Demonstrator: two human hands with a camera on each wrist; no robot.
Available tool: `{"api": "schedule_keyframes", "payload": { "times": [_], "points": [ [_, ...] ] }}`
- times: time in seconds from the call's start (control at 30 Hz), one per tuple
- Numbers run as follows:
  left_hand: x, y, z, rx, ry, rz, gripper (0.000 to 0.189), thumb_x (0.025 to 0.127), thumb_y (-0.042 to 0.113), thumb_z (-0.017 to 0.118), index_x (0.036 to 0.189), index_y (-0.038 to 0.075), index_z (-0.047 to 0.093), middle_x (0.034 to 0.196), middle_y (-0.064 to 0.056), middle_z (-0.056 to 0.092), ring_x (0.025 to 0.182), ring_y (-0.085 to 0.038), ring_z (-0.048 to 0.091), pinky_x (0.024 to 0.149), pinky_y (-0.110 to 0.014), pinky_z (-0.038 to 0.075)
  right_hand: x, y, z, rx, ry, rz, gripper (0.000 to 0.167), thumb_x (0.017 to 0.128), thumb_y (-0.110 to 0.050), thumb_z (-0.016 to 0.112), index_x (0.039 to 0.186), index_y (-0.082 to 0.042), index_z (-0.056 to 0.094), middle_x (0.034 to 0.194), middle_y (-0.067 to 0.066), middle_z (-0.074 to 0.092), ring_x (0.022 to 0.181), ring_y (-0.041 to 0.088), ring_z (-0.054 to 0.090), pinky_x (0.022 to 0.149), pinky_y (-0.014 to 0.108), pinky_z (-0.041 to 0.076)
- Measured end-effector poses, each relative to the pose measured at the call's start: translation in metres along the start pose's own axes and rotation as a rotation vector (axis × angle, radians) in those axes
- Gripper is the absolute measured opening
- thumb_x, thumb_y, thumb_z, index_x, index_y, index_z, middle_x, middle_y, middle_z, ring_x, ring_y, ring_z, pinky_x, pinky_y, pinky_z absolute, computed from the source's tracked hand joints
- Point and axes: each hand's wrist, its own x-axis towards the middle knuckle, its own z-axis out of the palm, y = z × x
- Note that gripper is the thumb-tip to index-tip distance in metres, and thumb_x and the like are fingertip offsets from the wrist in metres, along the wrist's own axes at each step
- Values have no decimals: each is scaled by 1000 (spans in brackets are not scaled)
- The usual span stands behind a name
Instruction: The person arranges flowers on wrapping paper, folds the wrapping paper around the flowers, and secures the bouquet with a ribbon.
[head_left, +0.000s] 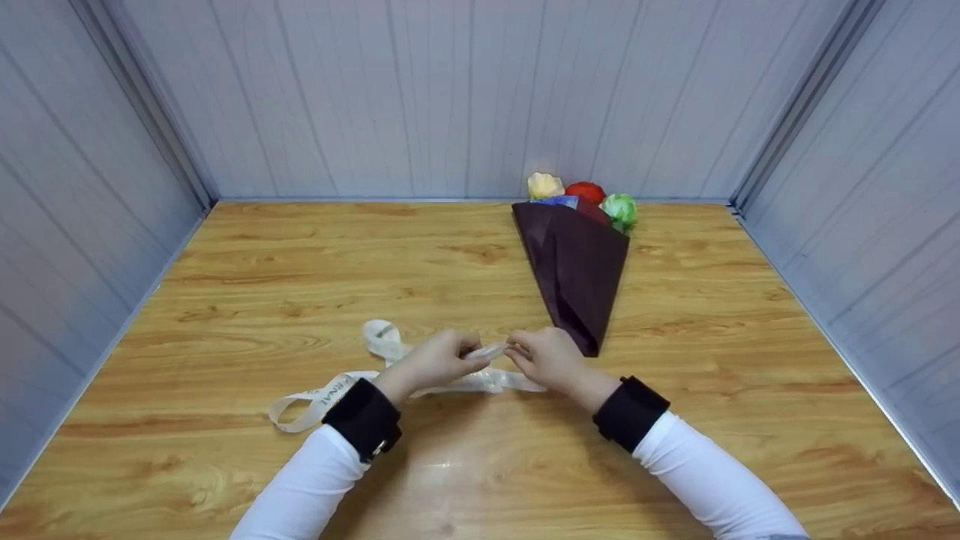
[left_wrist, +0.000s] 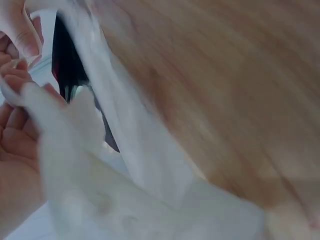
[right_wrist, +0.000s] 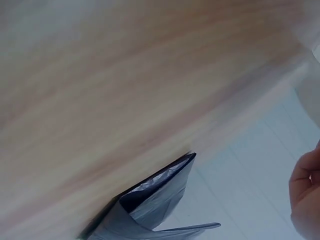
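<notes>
White ribbon (head_left: 471, 382) is spanning the small gap between the fingertips of both hands. The left hand (head_left: 435, 360) is pinching it at its own 3 o'clock side; the right hand (head_left: 551, 358) is pinching it from 9 o'clock. More ribbon is running below the fingertips at 6 o'clock, and two loops are curling out toward 8 and 10 o'clock of the left hand. On the table (head_left: 337, 262), the bouquet (head_left: 574, 262) is lying at 12 o'clock of the right hand.

Dark-wrapped bouquet (head_left: 583, 266) lies just beyond right hand (head_left: 551, 358), flowers (head_left: 585, 193) farthest off, on wood-grain tabletop (head_left: 300, 274), pale panelled walls (head_left: 375, 97) ahead and either side.
</notes>
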Motion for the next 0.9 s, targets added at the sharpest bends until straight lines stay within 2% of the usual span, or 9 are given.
{"api": "schedule_keyframes", "payload": {
  "times": [0.1, 0.17, 0.27, 0.33, 0.43, 0.5, 0.67, 0.73, 0.9],
  "points": [
    [1, -2, 2, 8, 6, 22, 27, 92, 17, 60, 69, 8, 50, 61, 6, 40, 53, -8, 37, 52, -21, 30, -1, -3, 1, -50, -34, 23, 9, 84, -15, 67, 78, -8, 67, 57, 1, 60, 48, 14, 53, 48, 30, 45],
    [2, 0, 6, 7, 10, 69, 21, 92, 15, 59, 74, 5, 57, 63, 6, 43, 55, -8, 40, 54, -21, 33, -1, -4, 2, -35, -59, -1, 9, 82, -15, 66, 84, -7, 67, 69, 3, 63, 60, 18, 59, 58, 33, 48],
    [6, 3, 12, 4, 0, 145, 17, 91, 14, 60, 81, 0, 62, 67, 6, 46, 61, -7, 43, 58, -20, 37, -2, -7, 2, 79, -129, -41, 19, 80, -15, 65, 96, -4, 64, 88, 8, 65, 81, 24, 62, 75, 38, 50],
    [8, 5, 15, -15, -6, 177, 15, 91, 13, 60, 85, 0, 64, 70, 7, 48, 63, -7, 45, 60, -19, 38, -2, -8, 1, 197, -166, -32, 20, 82, -11, 62, 100, -2, 61, 93, 9, 63, 86, 23, 60, 78, 37, 49],
    [8, 6, 15, -25, -15, 176, 16, 91, 12, 60, 81, -1, 61, 69, 6, 47, 62, -7, 43, 59, -19, 36, -3, -8, -1, 306, -166, 27, 8, 86, -3, 55, 93, -2, 60, 79, 6, 61, 67, 14, 52, 63, 27, 46],
    [6, 7, 13, -37, -22, 153, 15, 92, 11, 59, 81, 0, 59, 68, 6, 45, 61, -7, 42, 58, -19, 34, -4, -7, -3, 339, -147, 63, 10, 85, 2, 52, 89, -2, 60, 69, 3, 55, 58, 8, 43, 55, 21, 38],
    [3, 5, 8, -55, -15, 101, 13, 93, 10, 58, 83, 2, 56, 68, 5, 43, 61, -9, 40, 57, -21, 33, -4, -4, -7, 311, -118, 88, 12, 82, 1, 56, 91, -2, 62, 58, 0, 48, 50, 3, 34, 49, 17, 29],
    [2, 3, 6, -81, -4, 91, 9, 92, 10, 59, 89, 1, 58, 71, 5, 46, 62, -9, 42, 58, -21, 35, -4, -3, -8, 296, -102, 81, 15, 82, -1, 59, 97, 0, 63, 60, 3, 56, 49, 4, 40, 49, 17, 32],
    [-1, -3, 2, -92, 18, 122, 18, 89, 6, 63, 104, 3, 55, 79, -1, 57, 66, -9, 48, 61, -21, 41, -6, 1, -8, 261, -35, 34, 30, 84, -5, 67, 113, -2, 61, 89, 10, 66, 60, 15, 56, 53, 22, 44]
  ]
}}
